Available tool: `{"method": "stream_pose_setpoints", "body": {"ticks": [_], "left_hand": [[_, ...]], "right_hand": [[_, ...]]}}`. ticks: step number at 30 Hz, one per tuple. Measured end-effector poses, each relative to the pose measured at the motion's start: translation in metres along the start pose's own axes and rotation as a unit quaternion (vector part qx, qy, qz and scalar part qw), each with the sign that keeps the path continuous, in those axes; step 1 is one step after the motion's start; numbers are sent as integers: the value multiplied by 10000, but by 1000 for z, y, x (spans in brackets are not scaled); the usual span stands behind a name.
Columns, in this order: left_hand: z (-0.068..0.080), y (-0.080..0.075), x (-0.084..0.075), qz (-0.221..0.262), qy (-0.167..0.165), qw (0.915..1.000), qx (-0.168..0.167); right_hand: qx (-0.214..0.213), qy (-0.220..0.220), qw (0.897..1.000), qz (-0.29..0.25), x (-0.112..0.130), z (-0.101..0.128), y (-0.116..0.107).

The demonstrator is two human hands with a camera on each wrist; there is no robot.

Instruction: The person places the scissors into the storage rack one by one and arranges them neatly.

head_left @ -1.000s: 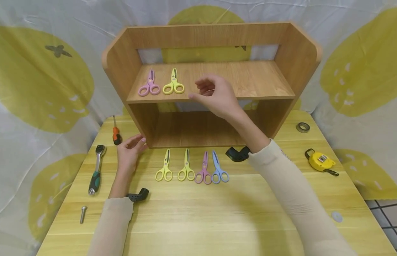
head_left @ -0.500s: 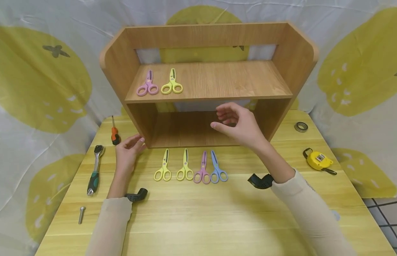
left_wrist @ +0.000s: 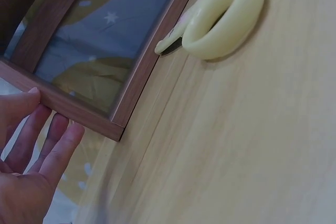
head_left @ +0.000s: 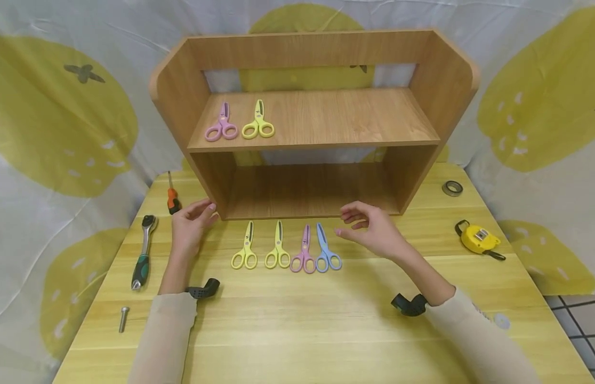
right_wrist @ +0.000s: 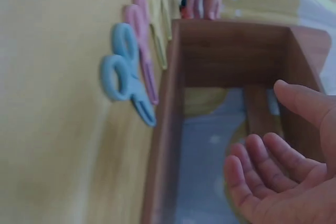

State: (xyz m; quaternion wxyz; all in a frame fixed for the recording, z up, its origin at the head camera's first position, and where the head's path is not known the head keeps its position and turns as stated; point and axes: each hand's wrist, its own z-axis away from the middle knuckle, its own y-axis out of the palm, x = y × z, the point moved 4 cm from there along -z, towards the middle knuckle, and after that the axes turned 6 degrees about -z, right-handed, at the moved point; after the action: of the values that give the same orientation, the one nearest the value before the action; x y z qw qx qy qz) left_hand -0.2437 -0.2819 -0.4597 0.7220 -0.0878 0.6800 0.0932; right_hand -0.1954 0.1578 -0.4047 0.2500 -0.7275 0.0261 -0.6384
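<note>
Work is looking roughly a third done. Shelved purple scissors [head_left: 223, 124] and, just to their right, shelved yellow scissors [head_left: 258, 122] are already lying on the left part of the upper shelf [head_left: 345, 117] of a wooden rack [head_left: 453, 88]. Four more pairs are seemingly remaining: on the desk [head_left: 297, 330], along the near side of the rack, left yellow scissors [head_left: 247, 248], second yellow scissors [head_left: 278, 247], lower purple scissors [head_left: 304, 250] and blue scissors [head_left: 324, 249] are forming a row from left to right, blades pointing to the far side.

The right grip [head_left: 374, 230] is hovering just right of the blue scissors, its fingers loosely curving around nothing. The left grip [head_left: 189, 224] is clasping nothing either; its fingertips are merely touching the rack's left side near the near corner.

On the left, an orange screwdriver [head_left: 173, 199], a ratchet [head_left: 144, 257] and a bolt [head_left: 123, 321] are lying; on the right, a tape roll [head_left: 451, 193], a tape measure [head_left: 477, 238] and a white disc [head_left: 501, 321]. These are sitting apart from the row and probably blocking nothing. The likelier hindrance is coming from the row itself: the purple and blue handles are crowding each other, and whether they are touching, I cannot tell.
</note>
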Motion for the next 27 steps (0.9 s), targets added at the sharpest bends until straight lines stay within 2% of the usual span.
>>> {"method": "stream_pose_setpoints", "body": {"ticks": [4,12,19,27], "left_hand": [[0,-1,-1,-46,41,10000,11],[-7,-1,12,-36,330,9994,21],[-3,1,10,109,250,9996,-23],[-8,-1,15,40,285,9996,-22]], "right_hand": [[18,95,9999,-51,-20,10,10],[-113,317,9993,-135,-47,24,25],[-27,528,9985,-166,-62,29,33],[54,682,9976,-86,-68,28,42]]}}
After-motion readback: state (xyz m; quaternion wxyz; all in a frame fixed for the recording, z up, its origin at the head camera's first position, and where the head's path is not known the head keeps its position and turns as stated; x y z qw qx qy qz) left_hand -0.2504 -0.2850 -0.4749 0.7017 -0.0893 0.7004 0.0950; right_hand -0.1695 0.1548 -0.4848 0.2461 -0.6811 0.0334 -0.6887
